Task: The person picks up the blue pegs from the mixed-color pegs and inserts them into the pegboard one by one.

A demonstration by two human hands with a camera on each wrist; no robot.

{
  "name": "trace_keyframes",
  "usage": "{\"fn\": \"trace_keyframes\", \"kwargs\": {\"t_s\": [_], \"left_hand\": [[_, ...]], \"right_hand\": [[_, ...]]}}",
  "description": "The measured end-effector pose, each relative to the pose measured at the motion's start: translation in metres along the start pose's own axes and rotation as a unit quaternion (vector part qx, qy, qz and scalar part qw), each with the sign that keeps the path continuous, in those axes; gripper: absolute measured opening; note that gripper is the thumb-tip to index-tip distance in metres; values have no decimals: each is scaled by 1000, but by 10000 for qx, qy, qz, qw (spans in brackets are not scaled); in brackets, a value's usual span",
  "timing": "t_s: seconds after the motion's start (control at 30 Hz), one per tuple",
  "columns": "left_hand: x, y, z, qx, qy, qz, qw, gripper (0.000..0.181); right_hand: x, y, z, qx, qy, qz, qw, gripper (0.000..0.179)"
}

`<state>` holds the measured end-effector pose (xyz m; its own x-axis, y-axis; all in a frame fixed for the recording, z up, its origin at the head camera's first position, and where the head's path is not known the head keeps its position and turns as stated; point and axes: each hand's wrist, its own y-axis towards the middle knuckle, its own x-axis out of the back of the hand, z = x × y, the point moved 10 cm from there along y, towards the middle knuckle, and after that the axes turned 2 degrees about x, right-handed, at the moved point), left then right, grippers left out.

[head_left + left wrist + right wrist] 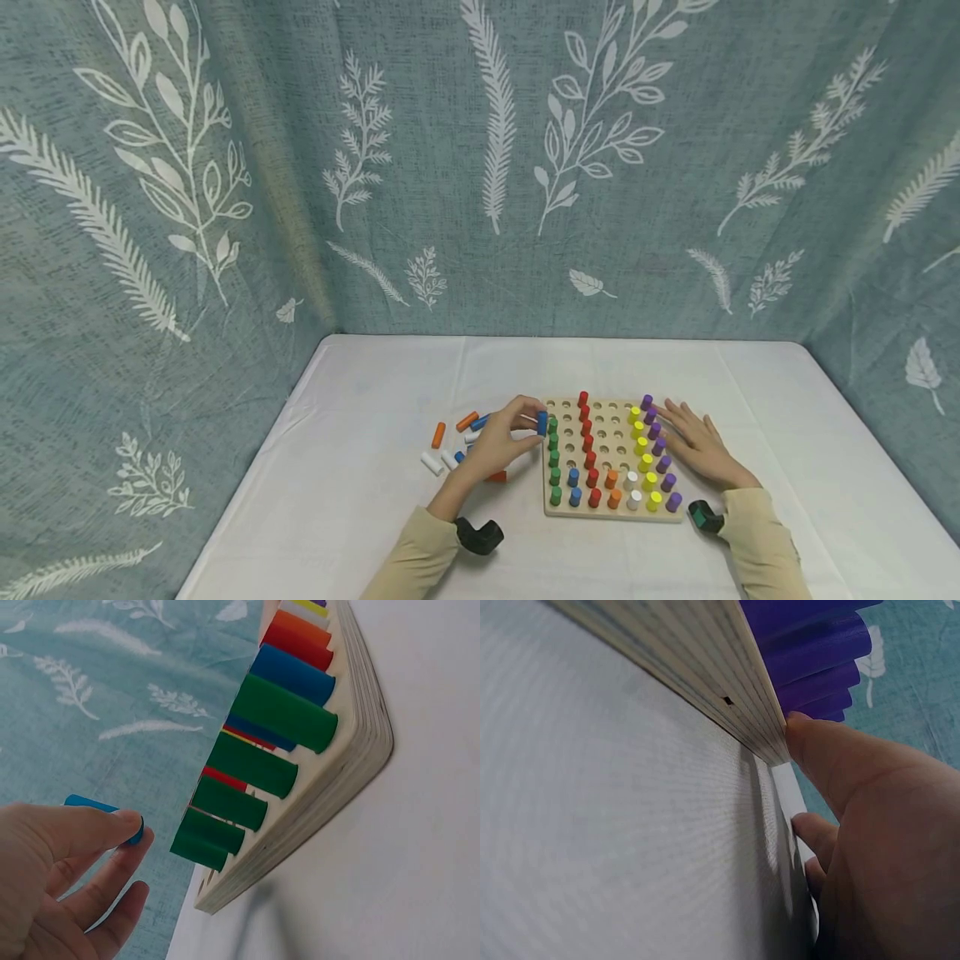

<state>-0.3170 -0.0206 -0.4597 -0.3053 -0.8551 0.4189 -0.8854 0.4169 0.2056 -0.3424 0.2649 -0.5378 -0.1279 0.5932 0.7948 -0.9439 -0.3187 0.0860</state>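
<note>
Between thumb and fingers my left hand [498, 439] pinches a blue peg [542, 423], held upright by the left edge of a wooden pegboard [615, 515]. In the left wrist view the blue peg [94, 803] shows above the fingertips, beside the green pegs [285, 712]. Full columns of red pegs [588, 443] and purple pegs [659, 447] stand in the board. Yellow pegs [641, 446] fill most of another column. Blue, orange and white pegs stand in the near rows. My right hand [701, 446] lies with fingers spread at the board's right edge, its thumb [817, 750] against the edge.
Loose white pegs [432, 463], orange pegs [438, 434] and blue pegs lie on the white tablecloth [360, 500] left of the board, some partly hidden by the left hand. A patterned curtain [450, 167] hangs behind the table and along both sides.
</note>
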Motion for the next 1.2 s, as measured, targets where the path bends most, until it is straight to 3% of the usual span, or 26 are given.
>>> {"fn": "trace_keyframes", "kwargs": {"t_s": [0.2, 0.33, 0.53, 0.77, 1.0, 1.2], "left_hand": [[0, -6, -29, -125, -55, 129, 9998, 35], [-2, -7, -34, -154, -89, 135, 9997, 32], [-7, -3, -26, -49, -113, 83, 9999, 32], [-13, -2, -32, -103, -182, 129, 9997, 28], [-25, 7, -6, -201, -85, 122, 9997, 25], [-29, 8, -3, -150, 40, 213, 9997, 23]], "right_hand": [[-2, 0, 0, -49, -4, 68, 10000, 56], [-2, 0, -1, -63, 19, 85, 9999, 57], [-3, 0, -1, -46, 5, 80, 10000, 56], [1, -2, 2, 65, -24, -2, 10000, 55], [1, -1, 2, 68, -50, -18, 10000, 54], [0, 0, 0, 97, -36, -28, 9999, 54]]}}
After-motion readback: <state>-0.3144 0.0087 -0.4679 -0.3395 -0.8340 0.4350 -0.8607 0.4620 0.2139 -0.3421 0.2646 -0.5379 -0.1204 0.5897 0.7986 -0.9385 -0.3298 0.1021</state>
